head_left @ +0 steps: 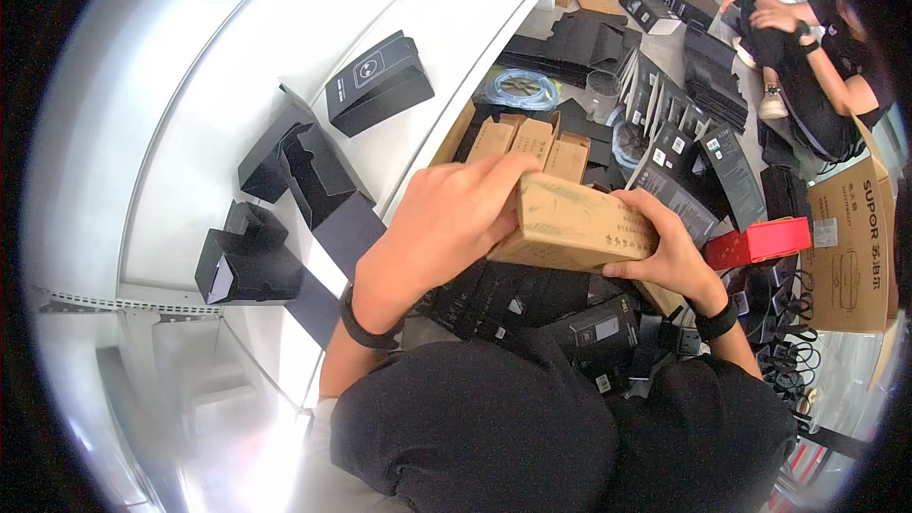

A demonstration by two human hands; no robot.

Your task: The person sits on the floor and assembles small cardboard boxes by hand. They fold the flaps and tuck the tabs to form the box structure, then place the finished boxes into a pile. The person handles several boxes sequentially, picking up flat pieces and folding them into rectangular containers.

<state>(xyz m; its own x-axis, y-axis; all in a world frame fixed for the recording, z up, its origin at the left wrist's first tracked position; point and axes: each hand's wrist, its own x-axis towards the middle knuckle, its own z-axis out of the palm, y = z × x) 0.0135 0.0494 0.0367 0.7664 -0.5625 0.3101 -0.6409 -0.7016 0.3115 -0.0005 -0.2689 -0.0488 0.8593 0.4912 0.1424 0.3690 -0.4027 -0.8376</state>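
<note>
Between my two hands I hold a brown cardboard box [575, 220], tilted, with dark print on its side. My left hand [446, 218] grips its left end, the fingers partly hidden behind it. The thumb and fingers of my right hand [676, 252] close round the right end. Just beyond the held box stand several similar brown boxes [534, 141]. Beneath it lie flat black cartons [494, 299] and a black printed box [598, 334] near my knees.
Black boxes, one closed [380, 84] and some opened [313, 166], sit on the white shelf [475, 14] to the left. At right are a red box [760, 242], a large carton [850, 252] and coiled black cables [793, 351]. Another person [822, 66] works at far right.
</note>
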